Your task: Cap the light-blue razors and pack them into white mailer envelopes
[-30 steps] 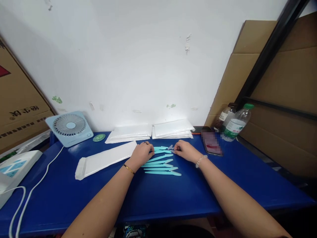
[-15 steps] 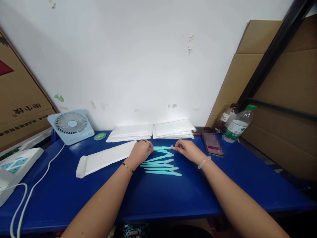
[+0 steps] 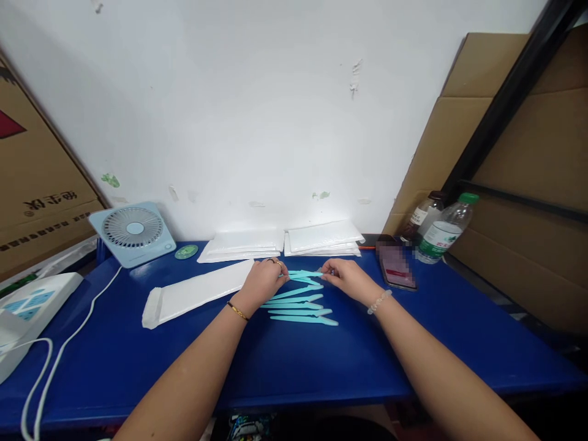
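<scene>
Several thin turquoise sticks [image 3: 296, 320] with angled ends lie in a loose column on the blue table. At the top of the column, my left hand [image 3: 269, 278] pinches the left end of a turquoise stick [image 3: 303, 274]. The fingers of my right hand [image 3: 337, 274] are closed on its other end, covering the tip. Beside my left hand lies a long white padded envelope [image 3: 197, 294], its flap end toward the left. Two stacks of white envelopes, a left stack [image 3: 243, 241] and a right stack [image 3: 324, 237], rest against the wall.
A light blue fan [image 3: 135, 229] and a round green disc [image 3: 186, 252] sit at the back left. White cables [image 3: 76, 334] run from a power strip [image 3: 41, 306]. On the right are a phone [image 3: 395, 266], a green-capped bottle [image 3: 443, 236] and a dark-capped bottle [image 3: 420, 217].
My right hand has shifted slightly left along the stick, and the small translucent piece at its fingertips is now mostly hidden. My left hand has barely moved.
</scene>
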`<state>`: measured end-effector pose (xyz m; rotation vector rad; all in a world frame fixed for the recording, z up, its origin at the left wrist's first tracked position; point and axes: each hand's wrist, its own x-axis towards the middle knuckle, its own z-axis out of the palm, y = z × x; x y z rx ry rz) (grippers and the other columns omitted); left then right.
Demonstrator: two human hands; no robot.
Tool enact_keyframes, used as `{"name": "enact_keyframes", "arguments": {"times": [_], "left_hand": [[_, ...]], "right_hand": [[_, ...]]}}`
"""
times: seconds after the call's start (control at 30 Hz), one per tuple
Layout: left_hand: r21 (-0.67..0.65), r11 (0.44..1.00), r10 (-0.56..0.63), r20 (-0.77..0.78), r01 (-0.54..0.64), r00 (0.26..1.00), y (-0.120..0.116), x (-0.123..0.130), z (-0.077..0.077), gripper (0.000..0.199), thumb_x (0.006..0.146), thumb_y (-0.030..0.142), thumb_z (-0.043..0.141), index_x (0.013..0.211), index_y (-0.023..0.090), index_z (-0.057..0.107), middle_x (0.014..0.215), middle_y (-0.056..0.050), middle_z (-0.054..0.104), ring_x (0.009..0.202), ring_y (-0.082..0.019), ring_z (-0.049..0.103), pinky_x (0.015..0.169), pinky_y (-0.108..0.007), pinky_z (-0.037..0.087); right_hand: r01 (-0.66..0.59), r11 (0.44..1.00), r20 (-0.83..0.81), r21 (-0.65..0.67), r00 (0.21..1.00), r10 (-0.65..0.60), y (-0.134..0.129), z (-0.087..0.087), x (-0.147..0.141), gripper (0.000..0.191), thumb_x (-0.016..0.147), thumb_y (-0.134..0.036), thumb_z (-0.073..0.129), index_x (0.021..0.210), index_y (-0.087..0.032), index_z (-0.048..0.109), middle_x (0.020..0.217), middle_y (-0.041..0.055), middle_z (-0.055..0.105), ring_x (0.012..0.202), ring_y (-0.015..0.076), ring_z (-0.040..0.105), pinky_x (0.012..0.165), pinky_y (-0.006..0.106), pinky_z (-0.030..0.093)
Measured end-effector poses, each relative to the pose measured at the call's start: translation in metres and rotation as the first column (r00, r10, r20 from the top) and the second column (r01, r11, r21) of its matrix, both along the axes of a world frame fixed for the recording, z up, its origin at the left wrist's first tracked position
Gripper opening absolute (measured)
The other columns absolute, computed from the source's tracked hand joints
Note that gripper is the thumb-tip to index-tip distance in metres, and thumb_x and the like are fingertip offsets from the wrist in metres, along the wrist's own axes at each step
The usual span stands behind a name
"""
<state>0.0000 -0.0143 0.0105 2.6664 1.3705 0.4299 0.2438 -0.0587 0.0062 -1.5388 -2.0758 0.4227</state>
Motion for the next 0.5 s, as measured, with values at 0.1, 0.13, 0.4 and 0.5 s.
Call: {"name": "enact_keyframes", "arguments": {"times": [0.1, 0.13, 0.4, 0.5], "left_hand": [[0.026, 0.999, 0.03, -0.005, -0.03, 1.0, 0.001, -0.003, 0.001, 0.015, 0.083, 0.029, 0.054, 0.085, 0.021, 0.066, 0.093, -0.005, 0.065, 0.091, -0.021, 0.06, 0.081, -0.031, 0.042], [0.033, 0.999, 0.036, -0.005, -0.035, 0.999, 0.001, -0.004, 0.002, 0.015, 0.083, 0.029, 0.054, 0.085, 0.021, 0.066, 0.093, -0.004, 0.065, 0.091, -0.021, 0.06, 0.081, -0.031, 0.042], [0.048, 0.998, 0.044, -0.004, -0.044, 0.999, 0.002, -0.004, 0.001, 0.014, 0.083, 0.029, 0.054, 0.085, 0.021, 0.066, 0.093, -0.004, 0.065, 0.09, -0.021, 0.06, 0.081, -0.033, 0.041], [0.033, 0.999, 0.026, 0.01, -0.026, 1.0, 0.0, 0.0, 0.001, 0.014, 0.083, 0.03, 0.055, 0.086, 0.021, 0.066, 0.093, -0.004, 0.065, 0.09, -0.022, 0.06, 0.081, -0.033, 0.042]], "right_hand": [[0.029, 0.999, 0.038, 0.041, 0.999, -0.031, 0.003, -0.001, 0.009, 0.009, 0.082, -0.025, 0.056, 0.083, -0.019, 0.062, 0.073, 0.0013, 0.065, 0.065, 0.0142, 0.056, 0.059, 0.024, 0.037], [0.033, 0.998, 0.042, 0.051, 0.998, -0.036, 0.003, -0.001, 0.011, 0.009, 0.082, -0.025, 0.056, 0.083, -0.019, 0.062, 0.074, 0.0013, 0.065, 0.065, 0.0143, 0.056, 0.059, 0.024, 0.037], [0.019, 0.999, 0.027, 0.048, 0.999, -0.02, 0.001, -0.002, 0.005, 0.009, 0.082, -0.026, 0.056, 0.083, -0.019, 0.062, 0.069, -0.0002, 0.062, 0.061, 0.013, 0.054, 0.057, 0.024, 0.036], [-0.007, 1.0, 0.0, 0.027, 1.0, 0.007, -0.001, -0.001, -0.001, 0.01, 0.083, -0.027, 0.056, 0.085, -0.02, 0.064, 0.07, 0.0002, 0.063, 0.061, 0.013, 0.054, 0.057, 0.024, 0.037]]}}
